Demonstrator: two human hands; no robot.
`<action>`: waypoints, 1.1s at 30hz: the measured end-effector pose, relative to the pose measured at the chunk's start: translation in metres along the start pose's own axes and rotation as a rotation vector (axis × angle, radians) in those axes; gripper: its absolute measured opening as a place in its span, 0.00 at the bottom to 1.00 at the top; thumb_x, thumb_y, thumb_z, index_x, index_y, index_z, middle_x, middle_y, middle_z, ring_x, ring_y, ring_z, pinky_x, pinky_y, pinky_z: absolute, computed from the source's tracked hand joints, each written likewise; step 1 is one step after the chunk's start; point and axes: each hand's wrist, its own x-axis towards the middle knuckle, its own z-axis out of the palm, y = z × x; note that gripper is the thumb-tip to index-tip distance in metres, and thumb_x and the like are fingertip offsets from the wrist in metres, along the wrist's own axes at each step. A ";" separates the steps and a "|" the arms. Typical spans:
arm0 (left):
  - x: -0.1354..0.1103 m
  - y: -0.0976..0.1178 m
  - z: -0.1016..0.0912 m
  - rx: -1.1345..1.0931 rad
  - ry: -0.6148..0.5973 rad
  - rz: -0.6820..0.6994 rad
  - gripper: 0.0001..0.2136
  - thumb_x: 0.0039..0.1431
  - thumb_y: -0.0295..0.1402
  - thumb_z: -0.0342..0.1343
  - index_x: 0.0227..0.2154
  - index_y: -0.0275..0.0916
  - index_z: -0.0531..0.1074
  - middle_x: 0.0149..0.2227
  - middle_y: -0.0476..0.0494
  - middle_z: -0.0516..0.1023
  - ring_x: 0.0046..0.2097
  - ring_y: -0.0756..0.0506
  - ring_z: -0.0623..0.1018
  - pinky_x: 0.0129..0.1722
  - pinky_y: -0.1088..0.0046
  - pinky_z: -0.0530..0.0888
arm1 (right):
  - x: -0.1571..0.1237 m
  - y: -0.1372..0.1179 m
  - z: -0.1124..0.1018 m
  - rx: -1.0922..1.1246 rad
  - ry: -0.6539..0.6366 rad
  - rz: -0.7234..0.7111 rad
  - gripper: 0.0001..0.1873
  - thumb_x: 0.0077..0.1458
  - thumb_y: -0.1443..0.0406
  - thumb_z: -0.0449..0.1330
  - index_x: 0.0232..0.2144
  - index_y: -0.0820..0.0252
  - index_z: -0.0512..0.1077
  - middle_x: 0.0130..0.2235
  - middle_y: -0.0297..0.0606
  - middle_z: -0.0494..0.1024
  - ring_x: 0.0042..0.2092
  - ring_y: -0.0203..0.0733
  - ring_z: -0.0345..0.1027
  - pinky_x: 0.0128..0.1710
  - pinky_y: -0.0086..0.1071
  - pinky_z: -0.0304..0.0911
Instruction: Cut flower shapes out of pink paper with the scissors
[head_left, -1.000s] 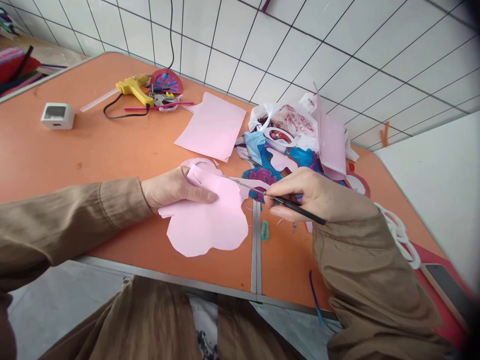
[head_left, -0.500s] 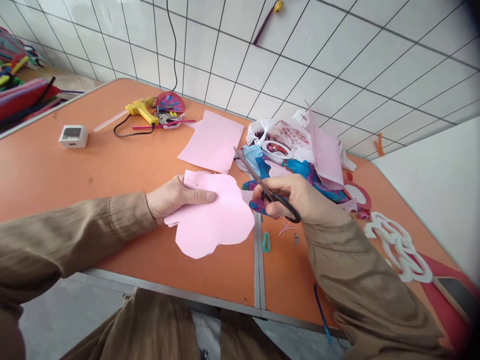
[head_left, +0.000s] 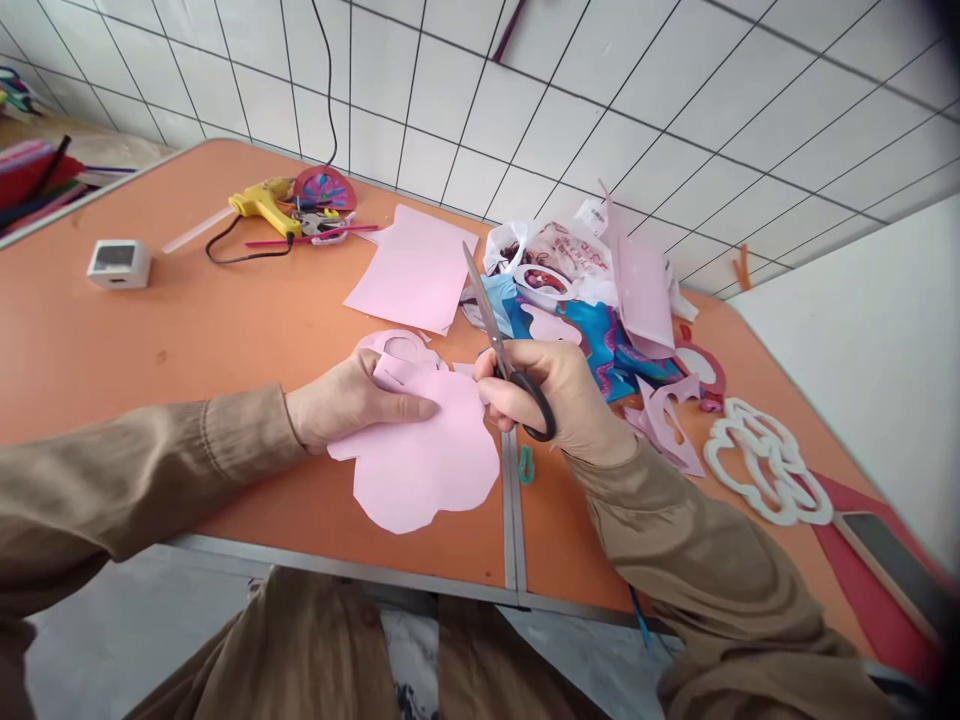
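Note:
My left hand is closed on a pink foam sheet cut with a wavy, cloud-like edge, the thumb lying flat on top. Short slit-like marks show near its upper left corner. Scissors with black handles sit in my right hand, blades pointing up and away from the sheet. The right fingertips are close to the sheet's right edge; whether they touch it I cannot tell. Behind the sheet lies a pink scrap with a rounded cut-out. A larger pink sheet rests farther back.
A yellow glue gun and a small white box stand at the back left. Plastic bags, blue patterned material and pink offcuts pile up on the right. White cloud-shaped outlines and a phone-like dark slab lie farther right.
My right hand has moved left toward the foam sheet, with the scissors tilting more upright. Pink offcuts now show by the right forearm, and a cut-out scrap shows behind the sheet. The view has shifted slightly.

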 end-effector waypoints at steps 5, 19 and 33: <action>-0.001 0.002 0.001 -0.018 0.052 0.001 0.17 0.44 0.29 0.73 0.37 0.34 0.75 0.36 0.42 0.82 0.36 0.41 0.82 0.35 0.66 0.80 | 0.003 0.004 -0.005 -0.060 0.126 0.027 0.07 0.52 0.64 0.62 0.24 0.58 0.69 0.17 0.29 0.68 0.16 0.32 0.63 0.15 0.26 0.58; -0.004 0.012 0.000 -0.244 0.112 0.000 0.13 0.43 0.29 0.73 0.33 0.32 0.81 0.28 0.41 0.84 0.28 0.43 0.82 0.29 0.69 0.81 | 0.005 0.019 -0.006 -0.452 -0.069 -0.403 0.10 0.50 0.66 0.58 0.20 0.59 0.63 0.20 0.27 0.57 0.23 0.32 0.48 0.21 0.29 0.48; -0.004 0.015 0.001 -0.218 0.106 -0.020 0.12 0.45 0.28 0.73 0.33 0.32 0.81 0.29 0.39 0.84 0.28 0.42 0.83 0.31 0.68 0.82 | 0.004 0.024 -0.010 -0.439 -0.032 -0.364 0.08 0.51 0.63 0.62 0.24 0.62 0.73 0.20 0.32 0.67 0.22 0.34 0.58 0.22 0.30 0.55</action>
